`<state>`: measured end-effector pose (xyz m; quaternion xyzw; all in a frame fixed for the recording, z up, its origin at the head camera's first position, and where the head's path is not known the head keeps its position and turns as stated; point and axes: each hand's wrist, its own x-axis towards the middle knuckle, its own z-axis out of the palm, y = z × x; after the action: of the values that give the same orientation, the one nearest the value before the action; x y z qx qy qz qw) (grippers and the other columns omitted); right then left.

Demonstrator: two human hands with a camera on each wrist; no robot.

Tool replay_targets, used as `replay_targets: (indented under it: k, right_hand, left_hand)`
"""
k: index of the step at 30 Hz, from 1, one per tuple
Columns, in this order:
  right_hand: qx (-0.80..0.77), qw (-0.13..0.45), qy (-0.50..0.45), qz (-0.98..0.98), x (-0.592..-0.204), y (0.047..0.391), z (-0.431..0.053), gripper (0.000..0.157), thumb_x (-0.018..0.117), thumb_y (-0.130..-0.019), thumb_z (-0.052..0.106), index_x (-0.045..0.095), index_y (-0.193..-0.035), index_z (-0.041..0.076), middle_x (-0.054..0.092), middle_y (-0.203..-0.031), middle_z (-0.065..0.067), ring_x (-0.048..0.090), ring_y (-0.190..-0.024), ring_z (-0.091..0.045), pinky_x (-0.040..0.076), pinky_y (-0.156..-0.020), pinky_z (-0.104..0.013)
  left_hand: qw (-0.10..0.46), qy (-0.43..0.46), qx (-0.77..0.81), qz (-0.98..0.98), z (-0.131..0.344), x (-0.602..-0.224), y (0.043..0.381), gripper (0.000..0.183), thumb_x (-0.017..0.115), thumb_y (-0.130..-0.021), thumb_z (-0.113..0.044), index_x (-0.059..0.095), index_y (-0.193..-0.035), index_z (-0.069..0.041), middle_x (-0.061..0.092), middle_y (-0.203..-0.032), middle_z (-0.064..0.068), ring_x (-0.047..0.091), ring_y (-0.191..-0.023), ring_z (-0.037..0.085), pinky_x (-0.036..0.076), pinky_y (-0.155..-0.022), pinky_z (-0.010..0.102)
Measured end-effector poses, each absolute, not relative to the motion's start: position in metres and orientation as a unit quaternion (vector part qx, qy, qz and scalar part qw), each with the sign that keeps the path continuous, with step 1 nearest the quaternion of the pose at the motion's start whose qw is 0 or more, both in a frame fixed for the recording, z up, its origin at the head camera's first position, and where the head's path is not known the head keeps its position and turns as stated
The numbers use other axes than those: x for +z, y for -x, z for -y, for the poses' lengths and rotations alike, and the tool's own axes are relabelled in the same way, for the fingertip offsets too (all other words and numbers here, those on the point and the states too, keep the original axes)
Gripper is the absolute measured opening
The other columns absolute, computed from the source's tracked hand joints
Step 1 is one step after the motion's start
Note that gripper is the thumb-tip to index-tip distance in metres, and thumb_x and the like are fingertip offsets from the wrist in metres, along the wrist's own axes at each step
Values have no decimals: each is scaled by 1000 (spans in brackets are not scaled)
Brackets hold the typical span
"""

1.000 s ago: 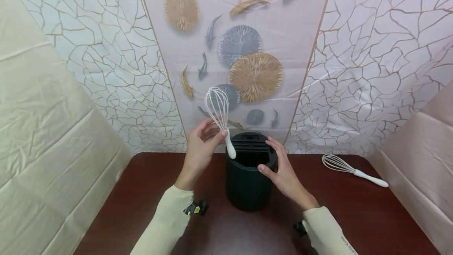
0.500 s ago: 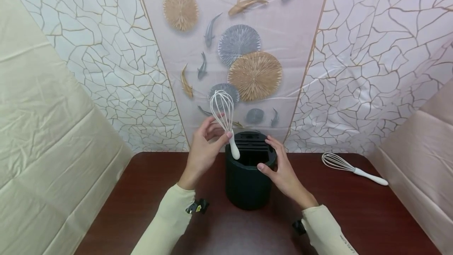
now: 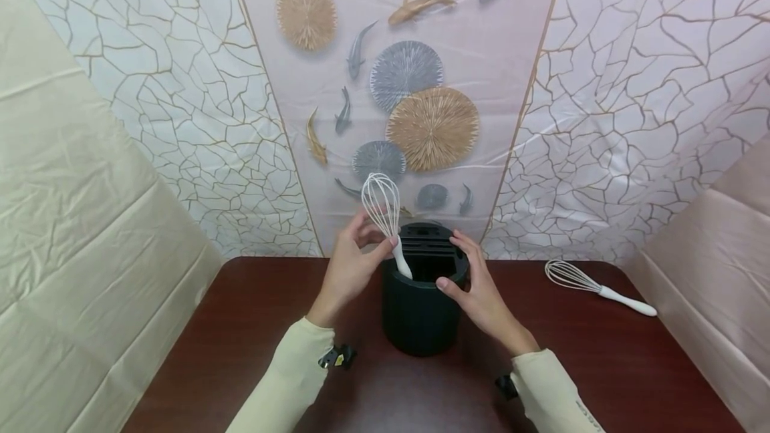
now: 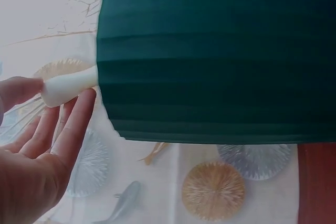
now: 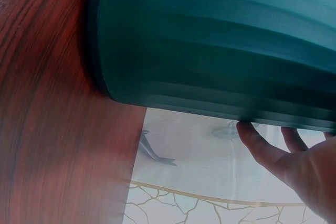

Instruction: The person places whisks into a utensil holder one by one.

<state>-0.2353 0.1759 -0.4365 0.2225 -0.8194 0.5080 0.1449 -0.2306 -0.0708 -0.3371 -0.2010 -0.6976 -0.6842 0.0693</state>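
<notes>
My left hand (image 3: 350,264) pinches a white whisk (image 3: 402,260) between thumb and fingers, where the wires meet the handle. The whisk's wire loops point up and lean left, and its handle end dips just inside the rim of a dark green round utensil holder (image 3: 421,323). That holder stands upright on the table, with a slotted section at the back and a wide opening in front. In the left wrist view the handle (image 4: 73,84) passes behind the holder's edge. My right hand (image 3: 486,298) grips the holder's right side at the rim, thumb in front and fingers behind.
A second whisk (image 3: 601,289) lies on the dark red wooden table (image 3: 252,346) at the back right. Behind the table hangs a patterned cloth backdrop (image 3: 204,119). Beige cloth panels (image 3: 66,219) flank both sides.
My left hand has moved the whisk slightly right and down, so its handle end has dropped from above the holder to inside the rim. The right hand has stayed on the holder.
</notes>
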Motion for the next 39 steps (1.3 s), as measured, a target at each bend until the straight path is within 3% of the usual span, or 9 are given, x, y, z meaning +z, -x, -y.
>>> replay_targets:
  k: [2,6,12,17,23,30,35,39]
  right_hand:
    - [508,146,-222,820,-438,235,-176,76,72,-92,20,29,-155,21,16,-163,3,18,-148,-25,27,-110,-62]
    - [515,139,-224,815,-421,224,-171,74,71,-92,16,30,-153,9,17,-163,-8,20,-147,-31,28,-109,-63]
    - [514,135,-227,816,-405,213,-166,71,69,-93,12,30,-150,-3,18,-160,-20,21,-145,-37,30,-109,-62]
    - [521,135,-229,811,-414,220,-169,72,69,-93,11,29,-152,1,17,-162,-16,20,-146,-35,32,-107,-62]
    - [519,139,-227,812,-437,236,-176,75,69,-93,14,28,-155,17,14,-164,0,23,-146,-27,40,-103,-57]
    - [512,143,-233,814,-440,238,-176,75,70,-93,19,27,-155,24,15,-164,2,20,-147,-23,32,-108,-59]
    - [514,139,-231,814,-430,231,-174,74,70,-93,17,29,-155,15,16,-164,-3,18,-148,-27,29,-109,-62]
    - [518,136,-233,812,-415,222,-170,73,69,-92,13,29,-152,3,17,-162,-15,20,-146,-35,29,-108,-64]
  left_hand:
    - [65,198,-676,707,71,-346,237,52,70,-91,-2,51,-140,-5,68,-116,25,66,-100,33,58,-83,42]
    - [75,199,-659,721,71,-358,243,52,72,-92,-10,52,-140,-8,69,-116,21,67,-102,30,58,-81,33]
    - [99,204,-644,731,70,-361,243,47,74,-91,-19,57,-134,-15,73,-111,11,69,-99,24,58,-81,36]
    - [111,203,-621,749,68,-363,243,38,77,-89,-27,63,-123,-16,75,-105,1,69,-97,16,55,-87,40]
    - [103,193,-593,775,66,-362,244,38,78,-88,-29,67,-118,-10,72,-106,-1,67,-101,12,49,-98,49]
    - [86,197,-610,763,66,-358,244,54,78,-87,-21,51,-134,-13,73,-111,4,70,-96,17,55,-85,41]
    - [77,214,-608,761,67,-352,247,79,78,-87,-15,32,-150,-22,67,-122,10,70,-92,20,57,-78,40]
    - [76,229,-588,772,67,-348,248,81,79,-87,-21,32,-153,-23,62,-127,8,69,-92,19,56,-79,42]
